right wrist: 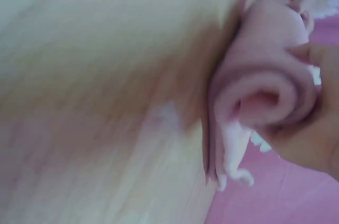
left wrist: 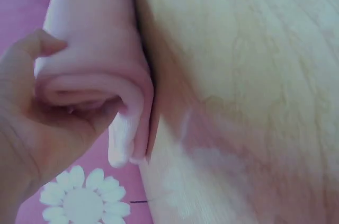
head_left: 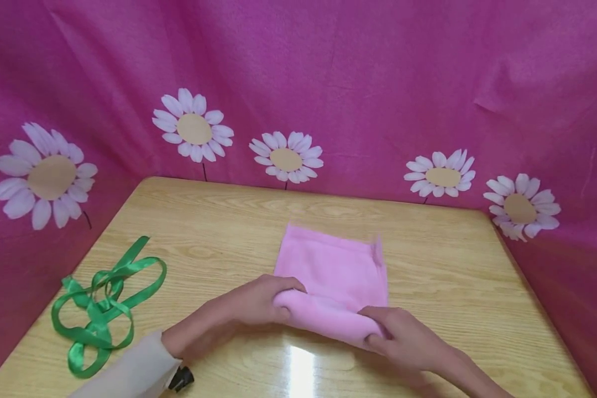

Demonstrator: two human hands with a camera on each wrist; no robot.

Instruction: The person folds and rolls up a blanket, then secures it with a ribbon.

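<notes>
A pink cloth (head_left: 333, 260) lies on the wooden table, its near end rolled into a thick tube and its far part still flat. My left hand (head_left: 261, 298) grips the left end of the roll, thumb on top. At the opposite end my right hand (head_left: 408, 337) holds the roll in the same way. In the left wrist view the layered end of the cloth (left wrist: 95, 83) shows beside the left hand (left wrist: 47, 113). A spiral end of the cloth (right wrist: 259, 97) appears in the right wrist view, pinched by the right hand (right wrist: 312, 107).
A green satin ribbon (head_left: 97, 318) lies in loose loops on the table's left side. The wooden table (head_left: 219, 221) is bordered by a magenta curtain (head_left: 358, 83) with white daisies. A small black object (head_left: 181, 379) sits by the left sleeve cuff.
</notes>
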